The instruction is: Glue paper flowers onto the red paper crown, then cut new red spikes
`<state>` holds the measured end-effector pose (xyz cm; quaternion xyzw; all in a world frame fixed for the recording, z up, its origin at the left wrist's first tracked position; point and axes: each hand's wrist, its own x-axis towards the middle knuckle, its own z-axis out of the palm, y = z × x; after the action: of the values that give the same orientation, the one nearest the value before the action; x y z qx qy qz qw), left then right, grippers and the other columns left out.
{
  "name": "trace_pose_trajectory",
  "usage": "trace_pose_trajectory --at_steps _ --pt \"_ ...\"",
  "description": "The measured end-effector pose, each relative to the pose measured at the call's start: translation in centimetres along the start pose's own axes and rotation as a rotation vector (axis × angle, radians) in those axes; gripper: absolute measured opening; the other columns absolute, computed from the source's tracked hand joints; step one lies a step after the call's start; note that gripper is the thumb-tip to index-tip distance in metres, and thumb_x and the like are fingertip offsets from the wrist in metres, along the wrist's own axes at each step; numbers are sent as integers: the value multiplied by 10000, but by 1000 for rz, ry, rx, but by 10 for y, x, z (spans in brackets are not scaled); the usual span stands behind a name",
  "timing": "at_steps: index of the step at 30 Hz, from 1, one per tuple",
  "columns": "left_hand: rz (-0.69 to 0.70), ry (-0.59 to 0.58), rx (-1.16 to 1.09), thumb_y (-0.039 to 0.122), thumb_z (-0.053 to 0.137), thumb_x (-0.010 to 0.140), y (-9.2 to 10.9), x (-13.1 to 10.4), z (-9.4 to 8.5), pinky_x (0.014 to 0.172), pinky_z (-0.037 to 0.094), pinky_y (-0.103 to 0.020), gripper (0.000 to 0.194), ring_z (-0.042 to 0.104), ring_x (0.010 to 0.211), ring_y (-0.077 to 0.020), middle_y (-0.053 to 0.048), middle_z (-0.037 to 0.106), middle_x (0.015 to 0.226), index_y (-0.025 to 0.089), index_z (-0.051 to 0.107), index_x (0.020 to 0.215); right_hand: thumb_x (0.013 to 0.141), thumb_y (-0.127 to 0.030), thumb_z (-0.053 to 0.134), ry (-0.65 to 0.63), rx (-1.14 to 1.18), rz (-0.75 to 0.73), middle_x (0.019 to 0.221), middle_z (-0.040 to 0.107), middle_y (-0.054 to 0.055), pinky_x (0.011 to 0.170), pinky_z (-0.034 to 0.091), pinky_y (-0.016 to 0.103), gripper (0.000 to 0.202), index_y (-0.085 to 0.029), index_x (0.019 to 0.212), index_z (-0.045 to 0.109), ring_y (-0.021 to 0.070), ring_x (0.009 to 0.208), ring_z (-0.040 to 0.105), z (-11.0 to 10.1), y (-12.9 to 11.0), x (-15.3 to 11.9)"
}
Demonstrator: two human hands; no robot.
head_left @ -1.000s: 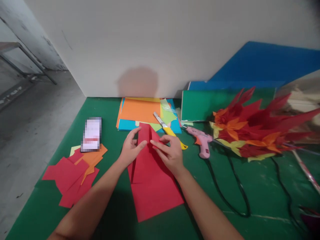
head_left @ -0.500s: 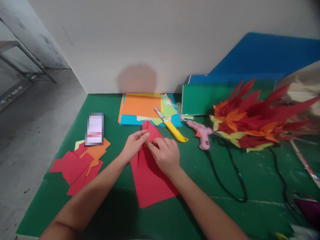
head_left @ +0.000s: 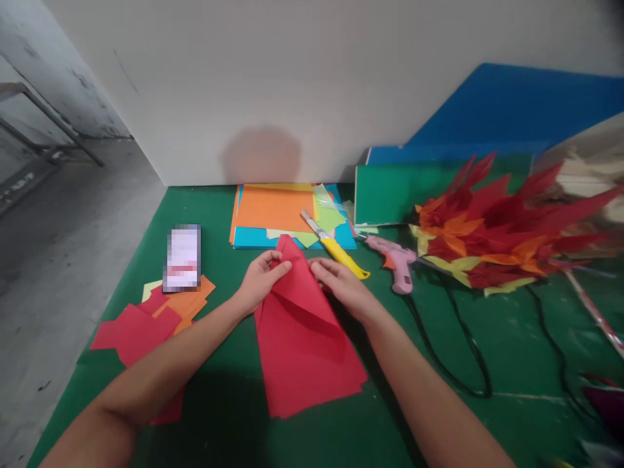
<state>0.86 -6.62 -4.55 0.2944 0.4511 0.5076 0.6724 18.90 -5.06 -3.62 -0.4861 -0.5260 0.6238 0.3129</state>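
Red paper (head_left: 307, 370) lies in front of me on the green table, with a folded flap raised and narrowing to a point at its far end. My left hand (head_left: 260, 279) pinches the left edge of that flap between thumb and fingers. On the other side, my right hand (head_left: 338, 283) has its thumb and fingers closed at the flap's right edge. Just beyond the right hand rests a yellow utility knife (head_left: 341, 257), its blade section over a stack of coloured paper (head_left: 277, 208).
A pink glue gun (head_left: 397, 260) with a black cord lies to the right, beside a red, orange and yellow paper flower arrangement (head_left: 487, 234). Left are a phone (head_left: 182, 257) and cut paper pieces (head_left: 141, 328). A green board (head_left: 390, 195) stands against the wall.
My right hand has moved from the paper's middle to the right edge of the flap. The flap now spreads across the sheet, and my left hand stays at its left side.
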Motion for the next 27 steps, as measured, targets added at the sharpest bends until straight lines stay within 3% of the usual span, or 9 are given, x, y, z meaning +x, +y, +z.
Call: trace_pose_trajectory --at_steps 4,7,10,12,14,18,23,27 --pt "47 43 -3 417 845 564 -8 1 -3 642 499 -228 432 598 651 -91 39 644 753 185 561 794 717 -582 685 -119 83 125 741 693 8 599 442 244 431 -163 819 701 123 656 585 6 11 2" --pt "35 44 23 468 824 586 -10 3 -8 626 498 -235 412 602 634 -102 30 658 719 183 605 787 666 -535 746 -92 150 120 751 714 7 614 456 249 378 -172 766 716 125 653 596 7 14 0" --pt "63 44 94 581 677 723 -11 3 -13 607 503 -263 406 623 639 -136 -5 677 700 179 665 778 637 -499 779 -44 224 131 750 723 7 599 467 248 334 -187 746 727 125 634 607 4 17 -1" --pt "142 65 160 571 638 766 -10 1 -15 642 520 -280 394 647 704 -156 -32 701 777 182 689 802 622 -490 793 3 291 134 743 725 7 594 476 247 324 -200 755 733 126 623 616 2 18 -1" --pt "243 81 207 506 722 714 -9 -1 -14 706 535 -286 364 656 770 -158 -44 706 872 194 687 897 605 -500 799 40 334 121 733 725 11 595 488 253 335 -210 760 735 134 621 625 1 19 0" --pt "301 11 231 447 761 692 -9 -3 -12 685 544 -269 490 648 732 -135 -37 675 869 219 597 1093 624 -551 770 54 326 107 687 712 20 560 501 268 364 -214 754 725 152 593 626 -2 24 1" --pt "360 6 422 367 726 737 -10 -1 -15 730 553 -303 192 657 795 -162 -47 698 867 206 694 837 667 -735 615 153 184 -43 806 743 40 646 571 347 506 -259 813 710 206 707 681 -11 42 7" --pt "396 -58 582 296 639 815 -8 -4 -15 743 554 -324 128 660 875 -183 -48 704 916 258 748 871 653 -831 514 152 61 -139 851 750 58 657 586 383 613 -272 813 707 233 771 699 -16 51 10"
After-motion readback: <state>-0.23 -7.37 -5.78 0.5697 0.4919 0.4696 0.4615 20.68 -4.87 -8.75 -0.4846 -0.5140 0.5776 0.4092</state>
